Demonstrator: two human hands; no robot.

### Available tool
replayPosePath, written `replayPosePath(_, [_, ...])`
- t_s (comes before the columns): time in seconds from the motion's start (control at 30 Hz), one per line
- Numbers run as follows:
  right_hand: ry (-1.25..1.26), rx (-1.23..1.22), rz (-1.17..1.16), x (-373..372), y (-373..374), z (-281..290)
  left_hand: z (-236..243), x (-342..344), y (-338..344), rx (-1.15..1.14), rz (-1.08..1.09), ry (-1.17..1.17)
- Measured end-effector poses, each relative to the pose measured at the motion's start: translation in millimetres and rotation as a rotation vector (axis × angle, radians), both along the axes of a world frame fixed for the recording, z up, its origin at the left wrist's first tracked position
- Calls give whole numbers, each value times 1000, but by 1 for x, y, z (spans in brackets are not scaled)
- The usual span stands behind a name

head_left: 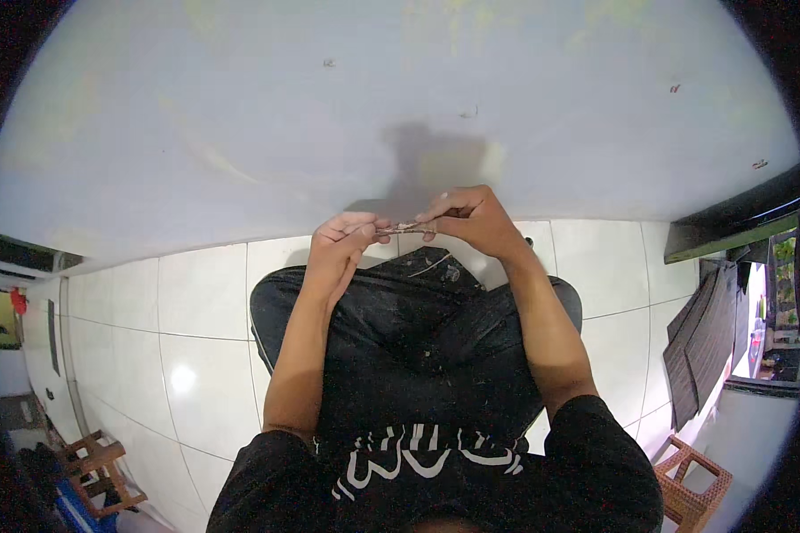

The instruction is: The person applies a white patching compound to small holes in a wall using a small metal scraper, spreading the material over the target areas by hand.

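A thin brownish strip, like a small twig [402,229], stretches between my two hands in front of the wall. My left hand [336,250] pinches its left end between thumb and fingers. From the other side, my right hand [473,222] is closed on the right part with thumb and fingertips. A small pale bit shows on the strip near the right fingertips; its kind is too small to make out. Below the hands, a dark sheet [453,277] lies at my crossed legs with a thin pale strand [428,266] and small flecks on it.
A pale wall [240,115] rises right ahead, close beyond my hands. White floor tiles [204,382] surround my legs. A brown wooden stool [98,471] stands at the lower left, a woven stool [692,480] at the lower right. Dark grey cloth [702,333] hangs on the right.
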State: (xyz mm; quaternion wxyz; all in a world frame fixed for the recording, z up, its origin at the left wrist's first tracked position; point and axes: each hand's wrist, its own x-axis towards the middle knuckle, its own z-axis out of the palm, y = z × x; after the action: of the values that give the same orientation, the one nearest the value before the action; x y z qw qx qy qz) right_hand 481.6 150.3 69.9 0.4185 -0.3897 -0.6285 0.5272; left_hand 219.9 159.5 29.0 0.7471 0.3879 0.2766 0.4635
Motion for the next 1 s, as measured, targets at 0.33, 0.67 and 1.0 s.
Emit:
replayPosePath(0.33, [-188, -111, -104, -8, 3, -15, 9, 9, -1, 193, 106, 355])
replayPosePath(0.67, [-346, 35, -84, -15, 2, -20, -23, 15, 1, 337, 142, 383])
replayPosePath(1.0, [-728, 86, 24, -17, -1, -16, -25, 32, -6, 336, 100, 529])
